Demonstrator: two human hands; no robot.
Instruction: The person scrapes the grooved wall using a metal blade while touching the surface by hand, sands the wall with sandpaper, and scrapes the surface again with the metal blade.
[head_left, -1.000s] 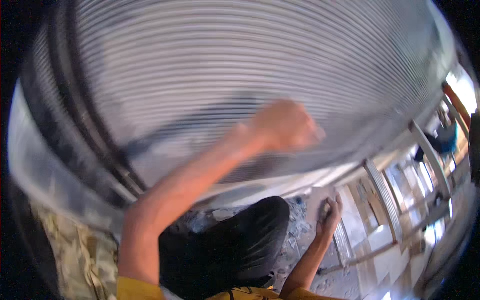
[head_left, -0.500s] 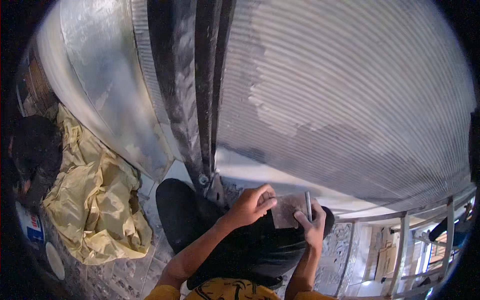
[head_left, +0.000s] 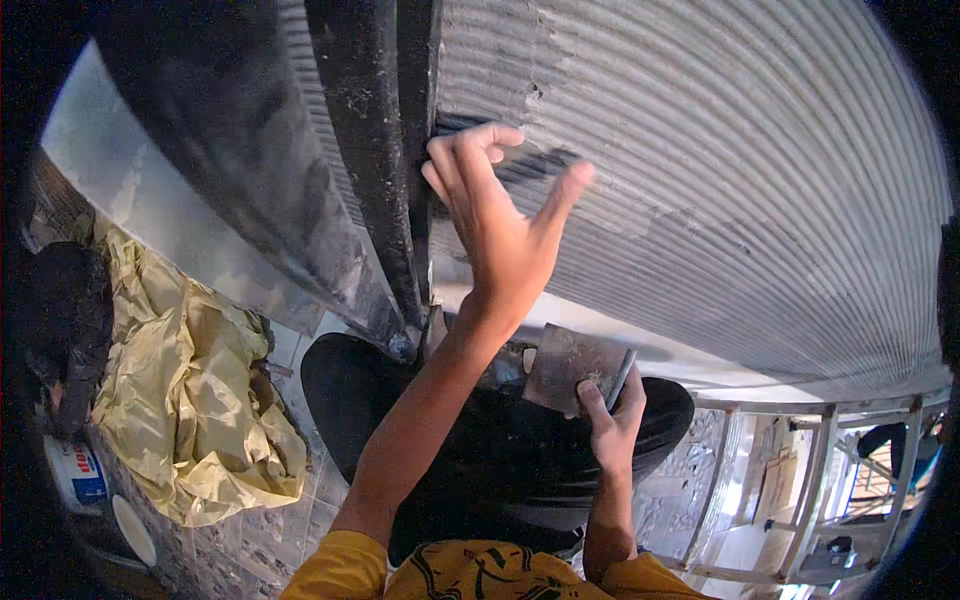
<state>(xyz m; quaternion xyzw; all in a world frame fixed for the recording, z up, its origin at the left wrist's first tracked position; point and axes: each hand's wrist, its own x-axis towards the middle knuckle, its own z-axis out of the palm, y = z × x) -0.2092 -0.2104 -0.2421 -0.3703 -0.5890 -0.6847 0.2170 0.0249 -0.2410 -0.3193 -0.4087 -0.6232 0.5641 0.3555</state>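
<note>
My left hand [head_left: 500, 215] is raised in front of the corrugated grey wall panel [head_left: 700, 210], close to the dark upright post [head_left: 365, 130]. Its fingers are bent and the thumb stands apart; I see nothing held in it, and whether the fingertips touch the panel I cannot tell. Low over my lap, my right hand [head_left: 612, 415] grips a flat square putty scraper [head_left: 568, 365] with a metal rod-like edge along its right side. The thumb presses on the scraper's face while the other fingers are mostly hidden behind it. A dark shadow falls on the panel beside the left hand.
Crumpled yellow sheeting [head_left: 200, 400] lies on the floor at left, beside a white-and-blue bucket [head_left: 78, 475] and a round white lid [head_left: 135, 530]. A metal ladder [head_left: 815, 480] lies at lower right. Someone in dark clothing [head_left: 65, 320] is at far left; another person shows at far right.
My left hand has risen from beside the scraper up to the corrugated panel, its fingers spreading. The right hand keeps the scraper low, now tilted. My view has shifted.
</note>
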